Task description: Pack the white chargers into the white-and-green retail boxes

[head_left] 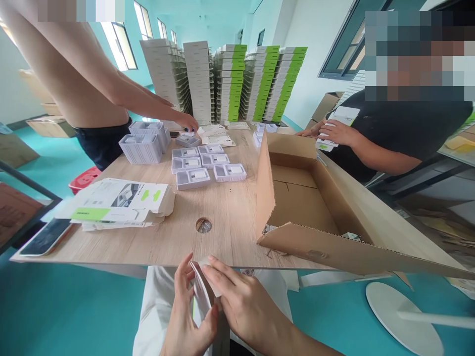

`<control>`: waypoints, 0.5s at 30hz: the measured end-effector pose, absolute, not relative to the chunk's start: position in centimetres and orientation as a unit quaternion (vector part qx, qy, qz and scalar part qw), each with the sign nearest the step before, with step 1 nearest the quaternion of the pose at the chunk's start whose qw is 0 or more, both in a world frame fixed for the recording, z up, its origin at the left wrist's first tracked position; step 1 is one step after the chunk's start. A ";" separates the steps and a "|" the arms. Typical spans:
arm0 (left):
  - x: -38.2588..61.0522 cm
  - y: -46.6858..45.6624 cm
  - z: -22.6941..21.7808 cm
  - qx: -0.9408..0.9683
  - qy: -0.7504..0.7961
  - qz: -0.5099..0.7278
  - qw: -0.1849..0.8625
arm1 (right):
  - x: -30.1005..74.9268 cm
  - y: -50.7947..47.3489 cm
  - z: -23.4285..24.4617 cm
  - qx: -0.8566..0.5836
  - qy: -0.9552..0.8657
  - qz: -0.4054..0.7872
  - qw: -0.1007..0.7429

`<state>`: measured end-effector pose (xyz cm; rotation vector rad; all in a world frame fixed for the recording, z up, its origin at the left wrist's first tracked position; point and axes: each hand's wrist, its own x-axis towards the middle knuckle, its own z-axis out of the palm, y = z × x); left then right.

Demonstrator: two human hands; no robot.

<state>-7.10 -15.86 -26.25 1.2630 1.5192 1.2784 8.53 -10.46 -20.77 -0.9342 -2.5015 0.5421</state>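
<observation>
Over my lap, just below the table's front edge, both my hands hold a thin white carton [202, 292] that stands on end, its top facing me. Fingers and thumb of my left hand [195, 309] grip its left side. My right hand [241, 296] lies along its right side, fingers pressed on a flap at the upper edge. A strip of green shows low on the carton near the left fingers. Most of its lower part is hidden by my hands.
Flat white-green cartons [122, 200] and a phone [46, 237] lie left. White trays [193, 178] sit mid-table, an open cardboard box [300, 198] right. Tall carton stacks [230, 84] stand behind. One person's hand [187, 121] reaches in from the left; another person's hands [334, 133] hold a carton.
</observation>
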 end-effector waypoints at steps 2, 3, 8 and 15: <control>-7.0 -16.1 -26.5 0.486 0.603 0.504 0.383 | 8.8 -10.4 -20.0 -0.340 -0.904 0.208 0.156; -6.9 -16.2 -26.5 0.482 0.604 0.506 0.382 | 8.9 -10.3 -19.4 -0.338 -0.905 0.223 0.133; -6.6 -16.4 -26.4 0.487 0.609 0.506 0.369 | 10.0 -9.7 -16.2 -0.328 -0.888 0.311 0.081; -7.7 -16.0 -26.8 0.515 0.592 0.477 0.396 | 10.6 -9.3 -16.0 -0.327 -0.873 0.357 0.065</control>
